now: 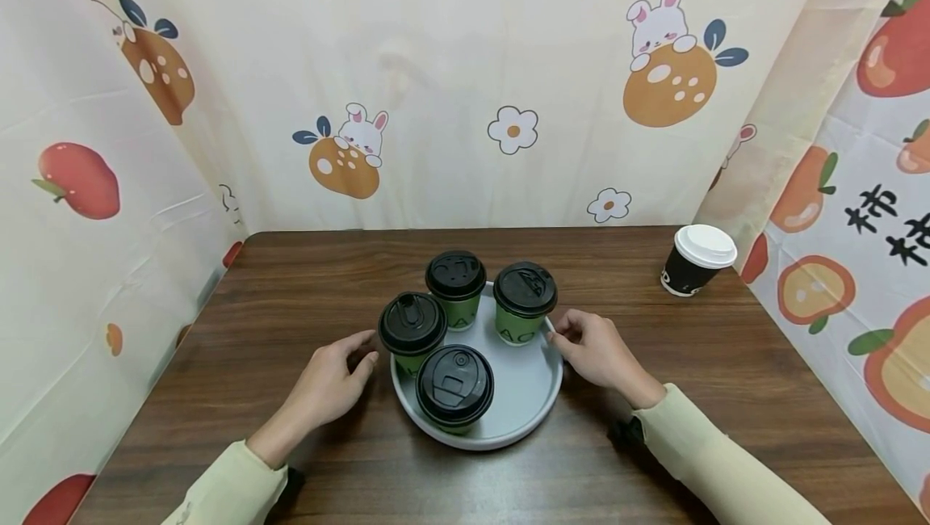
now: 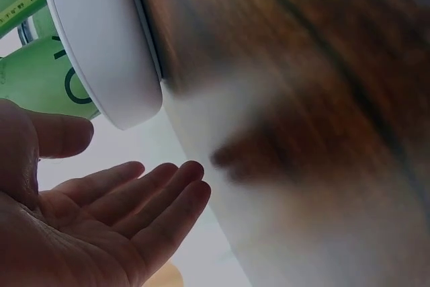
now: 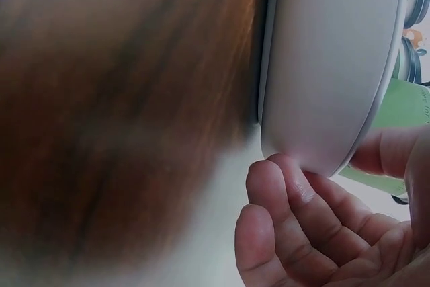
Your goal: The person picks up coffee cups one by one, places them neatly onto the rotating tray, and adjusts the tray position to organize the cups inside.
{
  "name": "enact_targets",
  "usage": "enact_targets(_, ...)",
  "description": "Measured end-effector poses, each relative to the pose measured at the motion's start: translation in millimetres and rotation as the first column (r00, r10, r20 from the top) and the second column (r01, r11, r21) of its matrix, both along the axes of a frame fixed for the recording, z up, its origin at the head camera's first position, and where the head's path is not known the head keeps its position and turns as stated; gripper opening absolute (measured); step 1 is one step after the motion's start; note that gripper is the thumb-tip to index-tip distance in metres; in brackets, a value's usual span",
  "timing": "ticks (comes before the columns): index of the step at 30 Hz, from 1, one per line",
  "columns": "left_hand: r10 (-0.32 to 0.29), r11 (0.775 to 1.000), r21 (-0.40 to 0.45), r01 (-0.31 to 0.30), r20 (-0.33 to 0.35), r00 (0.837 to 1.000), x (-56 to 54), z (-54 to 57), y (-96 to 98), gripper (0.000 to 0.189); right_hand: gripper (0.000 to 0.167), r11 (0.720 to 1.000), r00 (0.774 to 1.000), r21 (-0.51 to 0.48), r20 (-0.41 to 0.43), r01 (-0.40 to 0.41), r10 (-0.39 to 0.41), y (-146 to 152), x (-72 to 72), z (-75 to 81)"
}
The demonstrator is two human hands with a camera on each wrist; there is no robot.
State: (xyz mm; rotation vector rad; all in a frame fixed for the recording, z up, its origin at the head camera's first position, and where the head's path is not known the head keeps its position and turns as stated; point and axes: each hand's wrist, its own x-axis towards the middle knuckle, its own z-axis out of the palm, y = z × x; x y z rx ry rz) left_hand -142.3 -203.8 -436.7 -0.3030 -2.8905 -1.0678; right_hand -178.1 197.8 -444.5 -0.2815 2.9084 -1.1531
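A round grey-white tray with a raised rim carries several green paper cups with black lids: a front cup, a left cup, a back cup and a right cup. My left hand is beside the tray's left edge, near the left cup. In the left wrist view its fingers are extended and spread from the thumb, with a gap to the tray wall. At the opposite side my right hand pinches the rim, thumb over the edge and fingertips against the outer wall.
Toward the back right of the brown wooden table stands a black paper cup with a white lid. Printed cloth with fruit and rabbits hangs behind the table and along both sides.
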Motion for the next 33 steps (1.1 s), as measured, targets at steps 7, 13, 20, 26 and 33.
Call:
enact_targets(7,-0.001,1.000,0.000,0.001,0.009,1.000,0.6,1.5,1.0,0.039,0.010,1.000,1.000,0.005,-0.013,0.002,-0.002,0.5,3.7,0.7)
enact_targets(13,-0.003,1.000,0.009,0.003,0.015,1.000,1.0,2.0,1.6,0.039,0.009,1.000,1.000,-0.008,0.014,-0.001,0.002,0.7,6.6,3.1)
enact_targets(20,-0.005,1.000,0.026,0.004,0.031,0.999,2.0,3.1,2.1,0.041,0.008,1.000,1.000,0.021,0.016,-0.015,0.015,1.9,9.2,4.8)
enact_targets(26,-0.002,0.999,0.043,0.001,0.036,0.999,2.9,3.6,3.5,0.041,0.008,0.999,0.999,0.026,0.032,-0.022,0.021,2.6,10.9,5.2)
enact_targets(33,0.001,0.998,0.059,-0.003,0.037,0.999,2.8,3.6,5.7,0.040,0.009,0.999,0.999,0.039,0.023,-0.030,0.029,3.1,13.6,4.9)
